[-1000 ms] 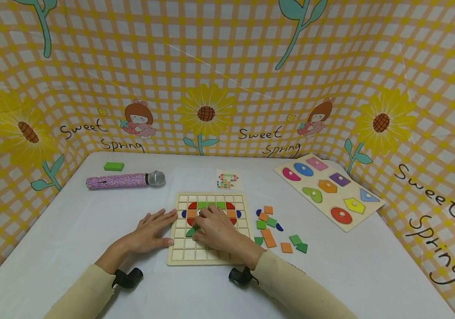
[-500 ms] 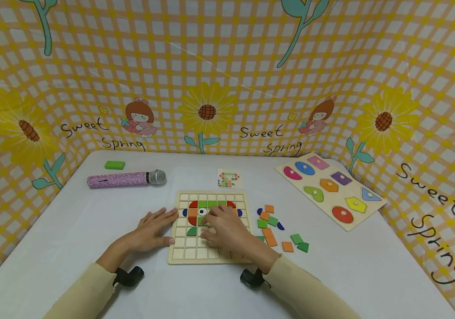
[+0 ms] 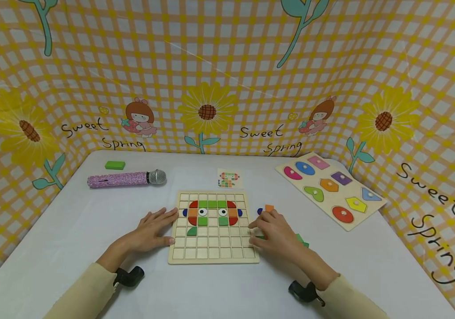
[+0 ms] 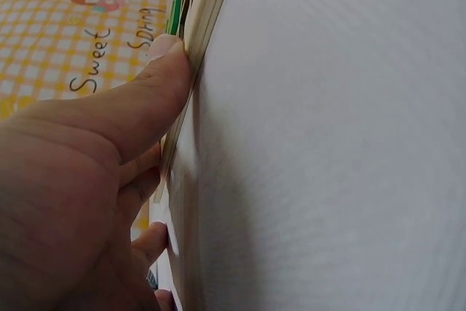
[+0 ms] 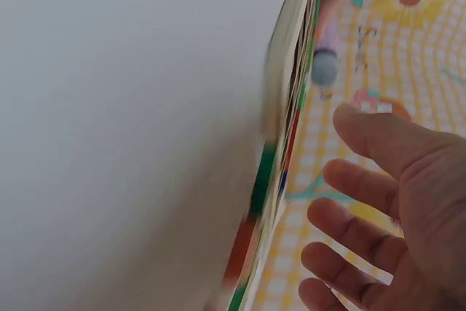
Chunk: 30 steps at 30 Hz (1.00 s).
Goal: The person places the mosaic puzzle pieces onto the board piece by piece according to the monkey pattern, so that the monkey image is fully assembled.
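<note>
My left hand (image 3: 147, 232) lies at the left edge of a wooden grid board (image 3: 213, 253), its thumb and fingertips touching the rim. In the left wrist view the thumb (image 4: 153, 96) presses against the board's side. Coloured tiles on the board form a face shape, with two eye tiles (image 3: 202, 212), red corners and blue half circles at the sides. A green quarter-circle tile (image 3: 192, 231) sits one row below. My right hand (image 3: 278, 237) hovers beyond the board's right edge above loose tiles, hiding most of them. Its fingers are spread and hold nothing in the right wrist view.
A small picture card (image 3: 230, 179) lies behind the board. To the left are a glittery pink microphone (image 3: 119, 179) and a green block (image 3: 114, 165). A knobbed shape puzzle (image 3: 323, 201) lies at the back right. An orange tile (image 3: 269, 208) shows past my right hand.
My right hand has moved right, from over the board to the loose tiles, uncovering the right eye tile and a green tile under it. The left hand has stayed in place.
</note>
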### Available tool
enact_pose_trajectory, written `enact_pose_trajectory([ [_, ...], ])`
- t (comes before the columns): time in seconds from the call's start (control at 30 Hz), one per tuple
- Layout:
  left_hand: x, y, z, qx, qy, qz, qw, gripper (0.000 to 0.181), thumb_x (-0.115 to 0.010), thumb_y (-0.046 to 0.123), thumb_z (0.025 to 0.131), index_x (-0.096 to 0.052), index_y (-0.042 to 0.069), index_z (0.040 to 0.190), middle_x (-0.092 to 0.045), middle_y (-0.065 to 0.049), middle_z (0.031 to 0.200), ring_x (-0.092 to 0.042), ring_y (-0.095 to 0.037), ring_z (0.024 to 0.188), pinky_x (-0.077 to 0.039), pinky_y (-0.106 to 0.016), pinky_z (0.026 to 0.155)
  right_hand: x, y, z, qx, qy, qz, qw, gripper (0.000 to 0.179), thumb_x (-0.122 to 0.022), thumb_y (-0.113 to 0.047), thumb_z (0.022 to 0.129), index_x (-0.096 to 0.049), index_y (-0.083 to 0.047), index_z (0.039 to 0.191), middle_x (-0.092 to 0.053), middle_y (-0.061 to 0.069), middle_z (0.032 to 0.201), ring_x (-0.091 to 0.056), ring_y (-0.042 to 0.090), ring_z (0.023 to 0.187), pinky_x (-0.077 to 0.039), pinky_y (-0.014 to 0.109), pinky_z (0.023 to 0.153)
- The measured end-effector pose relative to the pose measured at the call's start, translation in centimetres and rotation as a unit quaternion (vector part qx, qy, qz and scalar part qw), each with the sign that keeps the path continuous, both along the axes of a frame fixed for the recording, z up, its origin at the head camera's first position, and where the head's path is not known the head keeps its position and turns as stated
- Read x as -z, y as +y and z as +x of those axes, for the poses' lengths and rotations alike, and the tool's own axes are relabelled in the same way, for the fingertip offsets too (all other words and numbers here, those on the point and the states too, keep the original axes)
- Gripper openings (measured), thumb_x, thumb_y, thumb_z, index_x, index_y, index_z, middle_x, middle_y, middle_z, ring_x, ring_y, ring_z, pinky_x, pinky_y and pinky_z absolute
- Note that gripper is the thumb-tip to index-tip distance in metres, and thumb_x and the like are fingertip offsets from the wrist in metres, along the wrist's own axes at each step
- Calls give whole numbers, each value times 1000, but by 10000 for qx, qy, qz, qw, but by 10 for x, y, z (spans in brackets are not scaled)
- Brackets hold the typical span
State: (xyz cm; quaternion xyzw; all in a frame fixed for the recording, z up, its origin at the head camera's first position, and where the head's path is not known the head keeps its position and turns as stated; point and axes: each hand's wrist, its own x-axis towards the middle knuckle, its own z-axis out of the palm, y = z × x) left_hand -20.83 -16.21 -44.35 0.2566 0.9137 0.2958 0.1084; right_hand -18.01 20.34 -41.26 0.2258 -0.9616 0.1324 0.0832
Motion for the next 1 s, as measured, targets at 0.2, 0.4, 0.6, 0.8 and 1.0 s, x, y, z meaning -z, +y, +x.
enact_pose_trajectory([
  [0.2,2,-1,-1,-15,-23,4,10000,73,-65,34,88,-31,8,148,-24,-14,157,-9,-42,145,2,-65,113,1,42,12,192,-229,235,9993,29,-81,-30,72,-74,-18,98,-62,-3,95,-44,14,91,-41,31,76],
  [0.4,2,-1,-1,-10,-54,50,10000,74,-65,34,88,-30,8,148,-24,-14,157,-8,-42,145,2,-64,114,2,69,19,204,-310,279,9989,29,-81,-29,71,-73,-20,98,-61,-4,97,-44,13,92,-44,34,79],
  [0.6,2,0,-1,-9,-62,54,10000,74,-64,35,88,-31,9,148,-23,-13,157,-8,-41,146,3,-64,114,4,82,21,222,-377,424,9981,27,-82,-30,70,-72,-23,94,-57,-6,96,-43,13,93,-44,34,79],
  [0.8,2,0,-1,-9,-58,70,10000,73,-65,34,88,-31,9,148,-24,-13,157,-8,-42,145,3,-64,114,6,89,20,172,-328,550,9978,24,-81,-31,71,-72,-24,93,-55,-8,94,-42,12,92,-42,34,78],
  [1.0,1,0,0,12,-29,67,10000,74,-64,34,88,-30,7,148,-24,-15,157,-8,-43,145,3,-65,113,9,93,19,213,-232,610,9976,20,-81,-29,72,-73,-26,90,-56,-9,91,-41,11,90,-41,32,76],
])
